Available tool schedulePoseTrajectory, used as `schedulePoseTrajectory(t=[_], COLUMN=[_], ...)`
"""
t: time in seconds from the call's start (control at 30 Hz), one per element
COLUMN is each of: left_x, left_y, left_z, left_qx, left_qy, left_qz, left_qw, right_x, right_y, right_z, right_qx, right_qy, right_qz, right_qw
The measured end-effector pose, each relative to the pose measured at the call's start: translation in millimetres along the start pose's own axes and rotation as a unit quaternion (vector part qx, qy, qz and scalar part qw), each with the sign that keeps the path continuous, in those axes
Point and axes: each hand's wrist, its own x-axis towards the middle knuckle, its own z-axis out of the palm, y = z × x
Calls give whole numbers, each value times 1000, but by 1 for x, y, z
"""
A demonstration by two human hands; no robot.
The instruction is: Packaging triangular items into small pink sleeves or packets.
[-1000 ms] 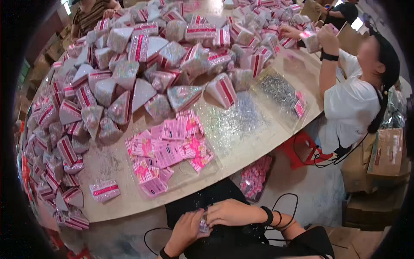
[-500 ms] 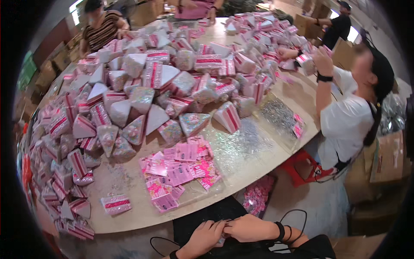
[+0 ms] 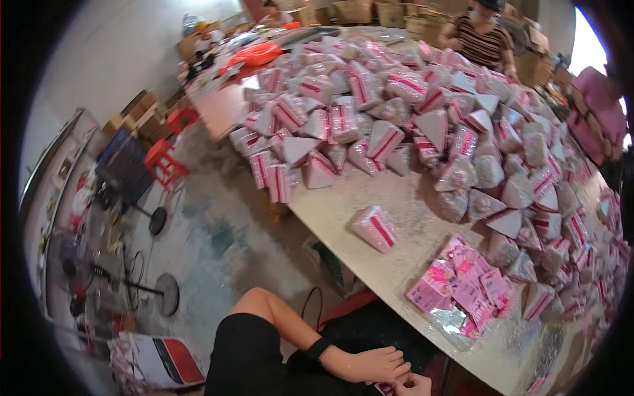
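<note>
Cream flat-topped table runs fwd & R of L hand. On tbl, heap of glittery pink-and-white cake-slice wedges w/ dark-pink stripes, well fwd of L hand, spreading R. Spread of flat pink printed cards fwd-R of L hand, nearer than heap. L hand: fingers bent, bunched narrow, touching R hand just R of it, also narrow, partly cut off by lower edge. Lone pink-and-white wedge straight fwd of L hand, apart from heap. Black wristband just bhnd L hand. Small pale-pink item held btwn both hands' fingers, mostly hidden; can't tell shape.
</note>
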Motion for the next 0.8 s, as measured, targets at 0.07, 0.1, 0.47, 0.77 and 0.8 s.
schedulePoseTrajectory(t=[0.07,0.1,0.47,0.77,0.8], left_x=[1,0,6,21,21], left_y=[-4,-4,-7,-7,-6], left_z=[8,4,8,7,2], left_qx=[42,35,44,-64,-80], left_qy=[5,26,111,-8,-14], left_qz=[17,34,83,-18,-17], left_qw=[999,998,989,998,997], right_x=[0,1,7,-17,-18], right_y=[-9,-9,59,3,-2], right_z=[0,-3,1,-8,-8], right_qx=[93,88,-30,-151,-151], right_qy=[10,-1,96,63,64], right_qz=[61,80,-16,-134,-138], right_qw=[994,993,995,977,977])
